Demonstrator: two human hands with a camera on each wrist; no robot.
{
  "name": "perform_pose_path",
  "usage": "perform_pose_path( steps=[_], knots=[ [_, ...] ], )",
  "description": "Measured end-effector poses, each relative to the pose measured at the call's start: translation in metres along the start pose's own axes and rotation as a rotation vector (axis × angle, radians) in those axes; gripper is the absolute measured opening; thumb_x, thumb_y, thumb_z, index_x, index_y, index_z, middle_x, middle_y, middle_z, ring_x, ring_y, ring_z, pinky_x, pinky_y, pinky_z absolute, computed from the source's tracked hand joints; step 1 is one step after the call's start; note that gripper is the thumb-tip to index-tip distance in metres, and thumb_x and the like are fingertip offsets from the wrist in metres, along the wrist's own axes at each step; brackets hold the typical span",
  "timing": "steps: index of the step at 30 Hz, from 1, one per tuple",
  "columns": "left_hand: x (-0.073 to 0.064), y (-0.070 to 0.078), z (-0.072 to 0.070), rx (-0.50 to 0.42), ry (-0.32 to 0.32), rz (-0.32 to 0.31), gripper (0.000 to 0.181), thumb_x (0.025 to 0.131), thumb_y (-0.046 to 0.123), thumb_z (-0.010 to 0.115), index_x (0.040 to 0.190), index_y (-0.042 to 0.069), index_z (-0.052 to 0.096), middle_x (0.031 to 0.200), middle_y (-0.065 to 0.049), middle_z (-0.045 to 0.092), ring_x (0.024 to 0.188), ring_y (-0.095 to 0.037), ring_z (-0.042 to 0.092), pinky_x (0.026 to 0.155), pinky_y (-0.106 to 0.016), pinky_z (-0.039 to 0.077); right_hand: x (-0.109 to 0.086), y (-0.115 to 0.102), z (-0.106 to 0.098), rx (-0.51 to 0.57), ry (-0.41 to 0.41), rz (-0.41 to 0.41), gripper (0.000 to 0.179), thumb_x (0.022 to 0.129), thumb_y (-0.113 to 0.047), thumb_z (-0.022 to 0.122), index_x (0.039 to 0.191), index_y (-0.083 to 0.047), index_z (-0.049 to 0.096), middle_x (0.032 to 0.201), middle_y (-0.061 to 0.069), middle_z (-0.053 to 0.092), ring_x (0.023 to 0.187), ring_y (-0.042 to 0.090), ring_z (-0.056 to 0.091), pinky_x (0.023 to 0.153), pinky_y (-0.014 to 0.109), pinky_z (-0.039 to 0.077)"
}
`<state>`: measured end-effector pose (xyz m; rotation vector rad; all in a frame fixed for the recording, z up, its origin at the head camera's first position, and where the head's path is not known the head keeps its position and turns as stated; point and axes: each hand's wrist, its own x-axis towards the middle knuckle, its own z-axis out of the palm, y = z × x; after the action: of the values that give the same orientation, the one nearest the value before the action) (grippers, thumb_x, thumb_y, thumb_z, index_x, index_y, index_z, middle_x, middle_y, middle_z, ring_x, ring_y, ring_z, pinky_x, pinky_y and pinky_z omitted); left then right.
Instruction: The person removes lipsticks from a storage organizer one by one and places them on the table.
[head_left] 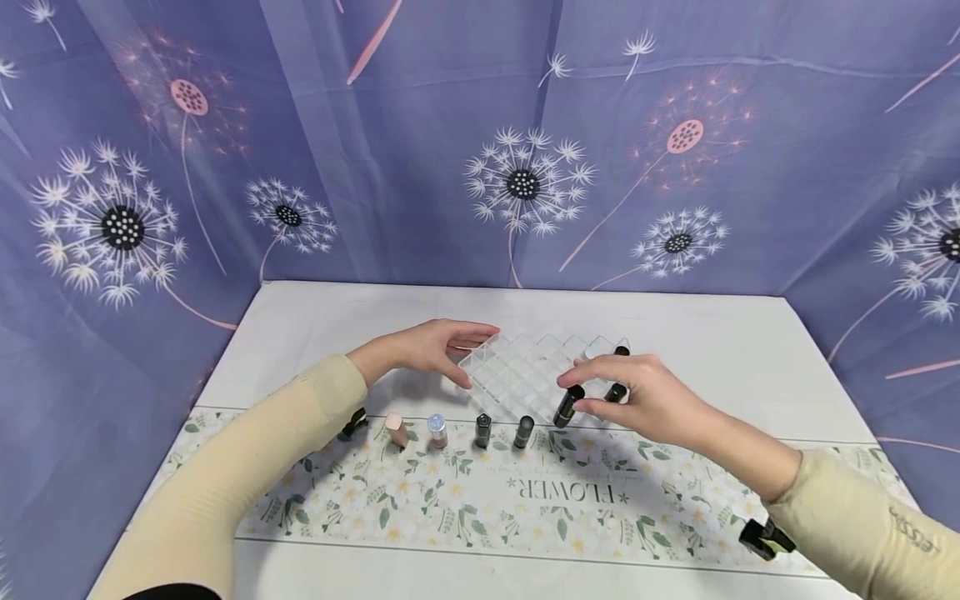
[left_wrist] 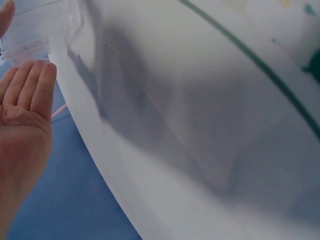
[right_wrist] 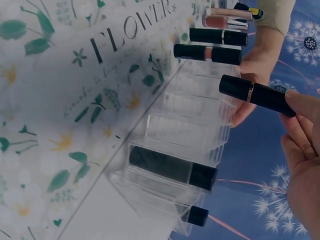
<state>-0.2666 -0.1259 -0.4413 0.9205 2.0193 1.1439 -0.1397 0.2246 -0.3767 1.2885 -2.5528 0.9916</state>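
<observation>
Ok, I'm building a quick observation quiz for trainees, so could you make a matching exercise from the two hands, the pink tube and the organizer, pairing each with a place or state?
Things:
1. right hand
2. pink tube
3. organizer
4. left hand

Place or state:
A. see-through, divided into compartments
B. pinching a black tube
C. at the organizer's left end, fingers extended
D. standing on the floral band

Right pairs: 1-B, 2-D, 3-A, 4-C
</observation>
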Motion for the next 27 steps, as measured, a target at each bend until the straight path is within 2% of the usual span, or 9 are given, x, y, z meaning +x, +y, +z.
perform_pose_path(
  steps=[5, 10, 14, 27],
  knots=[
    [0.0, 0.0, 0.0, 0.006, 0.001, -0.007, 0.098, 0.086, 0.001, 0.089, 0.168, 0.01, 0.035, 0.172, -0.007, 0.036, 0.156, -0.027, 0.04, 0.125, -0.034, 0.04, -0.005, 0.002, 0.01, -0.012, -0.006, 0.014, 0.045, 0.084, 0.0, 0.089, 0.123, -0.02, 0.078, 0.121, -0.007, 0.079, 0.121, 0.03, 0.073, 0.107, 0.025, 0.055],
    [0.001, 0.0, 0.0, -0.01, -0.003, 0.011, 0.098, 0.087, 0.0, 0.088, 0.168, 0.006, 0.034, 0.172, -0.011, 0.036, 0.156, -0.029, 0.039, 0.125, -0.035, 0.039, -0.008, 0.003, 0.021, -0.003, -0.014, 0.001, 0.046, 0.084, 0.001, 0.089, 0.123, -0.02, 0.078, 0.121, -0.007, 0.079, 0.119, 0.031, 0.074, 0.101, 0.039, 0.062],
    [0.001, -0.001, 0.0, -0.007, -0.004, 0.021, 0.097, 0.087, 0.0, 0.088, 0.167, 0.005, 0.034, 0.172, -0.013, 0.036, 0.156, -0.031, 0.039, 0.125, -0.036, 0.04, -0.011, 0.005, 0.029, 0.014, -0.023, 0.003, 0.044, 0.085, 0.0, 0.088, 0.123, -0.018, 0.078, 0.121, -0.006, 0.079, 0.119, 0.033, 0.074, 0.098, 0.048, 0.062],
    [0.0, 0.0, -0.001, 0.024, -0.002, 0.007, 0.097, 0.087, 0.002, 0.089, 0.168, 0.007, 0.035, 0.172, -0.011, 0.036, 0.155, -0.03, 0.041, 0.125, -0.037, 0.04, -0.019, 0.017, 0.051, 0.014, -0.03, 0.017, 0.042, 0.083, 0.002, 0.088, 0.121, -0.014, 0.078, 0.12, -0.002, 0.079, 0.114, 0.039, 0.074, 0.096, 0.049, 0.063]
  ],
)
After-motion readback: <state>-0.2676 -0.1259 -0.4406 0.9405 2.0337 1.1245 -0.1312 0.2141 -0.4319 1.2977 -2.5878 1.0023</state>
